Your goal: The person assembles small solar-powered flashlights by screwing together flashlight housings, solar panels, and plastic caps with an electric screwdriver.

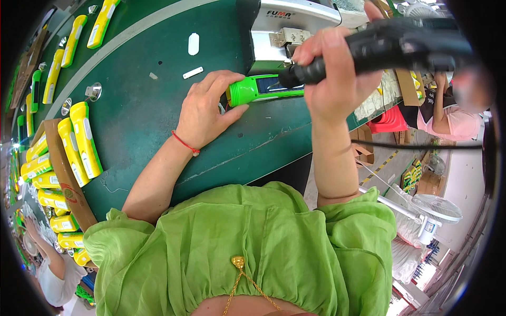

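A green flashlight with a dark panel on its upper face lies across the table, its wide head towards the left. Around that head my left hand is closed, thumb on the near side and fingers on the far side. My right hand grips a black electric screwdriver, held nearly level. Its tip points down-left, just over the flashlight's panel; whether it touches cannot be made out. Behind the flashlight stands a silver and black bench machine with a small metal block on its front.
Two small white plastic plates lie beyond my left hand on the green table. Yellow flashlights lie at the left, beside a cardboard box full of more. A person in pink sits at right, near a fan.
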The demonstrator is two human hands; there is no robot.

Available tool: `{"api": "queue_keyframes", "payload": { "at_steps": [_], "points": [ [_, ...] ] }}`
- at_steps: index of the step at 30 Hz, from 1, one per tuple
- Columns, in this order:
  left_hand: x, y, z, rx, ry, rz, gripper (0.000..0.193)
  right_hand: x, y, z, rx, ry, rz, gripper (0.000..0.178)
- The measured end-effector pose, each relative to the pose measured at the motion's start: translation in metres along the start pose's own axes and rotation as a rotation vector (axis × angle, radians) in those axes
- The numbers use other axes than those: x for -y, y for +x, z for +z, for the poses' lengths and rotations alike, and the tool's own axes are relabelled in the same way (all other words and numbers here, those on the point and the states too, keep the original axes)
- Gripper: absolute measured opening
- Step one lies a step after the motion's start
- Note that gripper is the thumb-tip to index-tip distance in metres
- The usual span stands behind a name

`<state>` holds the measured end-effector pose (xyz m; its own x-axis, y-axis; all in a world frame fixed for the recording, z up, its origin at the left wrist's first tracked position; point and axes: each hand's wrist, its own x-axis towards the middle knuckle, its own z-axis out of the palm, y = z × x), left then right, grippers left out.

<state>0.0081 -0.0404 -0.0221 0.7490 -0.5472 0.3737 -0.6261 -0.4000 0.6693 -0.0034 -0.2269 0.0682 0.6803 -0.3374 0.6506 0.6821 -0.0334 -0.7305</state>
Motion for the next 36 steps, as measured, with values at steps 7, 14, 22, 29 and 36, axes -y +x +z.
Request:
{"api": "queue_keyframes", "payload": {
  "at_steps": [7,14,22,29,36],
  "points": [
    [0.001,-0.001,-0.002,0.007,-0.015,-0.016,0.051,-0.006,-0.027,0.013,-0.002,0.091,-0.048,0.064],
    [0.009,-0.001,0.002,-0.038,-0.017,0.051,0.05,-0.02,-0.038,-0.001,0.212,-0.28,-0.15,0.062],
    [0.002,0.002,-0.002,-0.014,-0.003,0.023,0.051,-0.012,-0.051,0.012,0.109,-0.189,0.014,0.063],
    [0.004,-0.01,-0.008,-0.019,0.007,0.025,0.057,-0.011,-0.055,0.024,0.095,-0.214,-0.015,0.06],
    [-0.01,-0.007,0.014,0.002,0.309,0.128,0.049,-0.003,-0.055,0.031,0.022,-0.164,0.09,0.05]
  ]
}}
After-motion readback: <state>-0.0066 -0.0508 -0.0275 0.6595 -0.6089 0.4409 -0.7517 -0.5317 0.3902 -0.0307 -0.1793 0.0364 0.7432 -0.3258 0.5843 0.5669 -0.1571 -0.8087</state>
